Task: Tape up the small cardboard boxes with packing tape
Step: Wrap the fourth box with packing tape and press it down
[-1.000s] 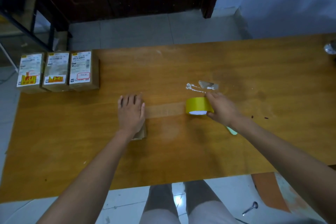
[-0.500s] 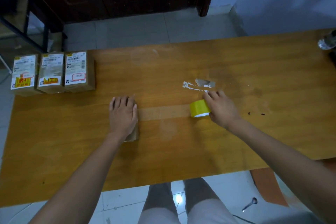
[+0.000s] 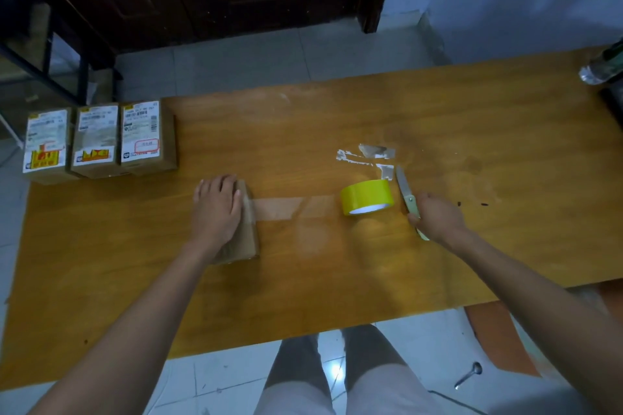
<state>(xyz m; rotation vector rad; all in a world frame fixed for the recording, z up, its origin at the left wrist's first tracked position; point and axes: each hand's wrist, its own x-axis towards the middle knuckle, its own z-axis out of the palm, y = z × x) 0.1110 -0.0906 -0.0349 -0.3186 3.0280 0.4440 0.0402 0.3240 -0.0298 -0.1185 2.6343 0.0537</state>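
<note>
The wooden surface (image 3: 438, 104) takes up most of the room in front of the person, and everything is laid out along one line across it. At the far left corner three labelled boxes (image 3: 97, 140) sit shoulder to shoulder, seemingly set aside as done with. Nearer the middle, the small cardboard box (image 3: 247, 232) lies under the left hand (image 3: 215, 209), whose fingers are flat and straight, pressing down, I'd say to pin the box so the tape stays taut. A strip of clear tape (image 3: 293, 207) runs from the box along the surface to the yellow tape roll (image 3: 367, 195), which lies on its side. Just right of the roll, the right hand (image 3: 438, 217) is curled round the pale handle of a knife (image 3: 404, 187), blade pointing away, probably readied to cut the strip.
</note>
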